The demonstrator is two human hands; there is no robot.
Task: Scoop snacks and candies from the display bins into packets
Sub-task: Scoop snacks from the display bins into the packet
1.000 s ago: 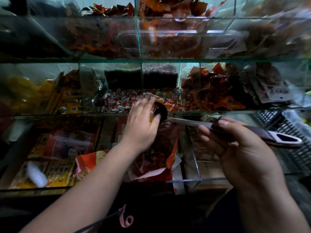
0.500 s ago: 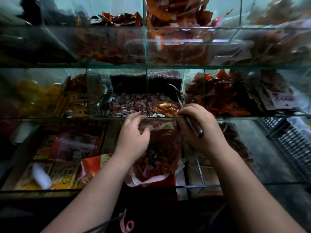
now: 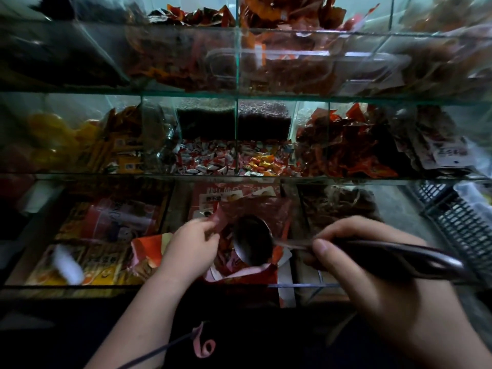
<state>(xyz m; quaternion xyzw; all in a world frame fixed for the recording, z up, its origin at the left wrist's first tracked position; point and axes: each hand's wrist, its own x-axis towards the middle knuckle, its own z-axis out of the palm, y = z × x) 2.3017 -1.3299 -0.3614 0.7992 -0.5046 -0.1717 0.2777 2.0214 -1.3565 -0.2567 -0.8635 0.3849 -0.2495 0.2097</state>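
My left hand [image 3: 190,249] pinches the upper edge of a red translucent packet [image 3: 269,214] and holds its mouth open in front of the lowest shelf. My right hand [image 3: 356,265] grips the dark handle of a metal ladle [image 3: 253,243]. The ladle's bowl hangs over the packet's mouth, tipped toward me, and it looks empty. Wrapped candies lie inside the packet. On the middle shelf, a bin of red-and-white candies [image 3: 205,161] sits beside a bin of orange and yellow candies [image 3: 262,162].
Glass display bins [image 3: 237,134] stack in three tiers with upright dividers. Red snack pouches [image 3: 343,147] fill the right middle bin. Boxed yellow snacks [image 3: 87,265] lie at lower left. A black plastic crate [image 3: 463,225] stands on the floor at right.
My right hand pulled the ladle back from the orange candy bin and swung its bowl down over the packet. My left hand shifted lower on the packet's edge.
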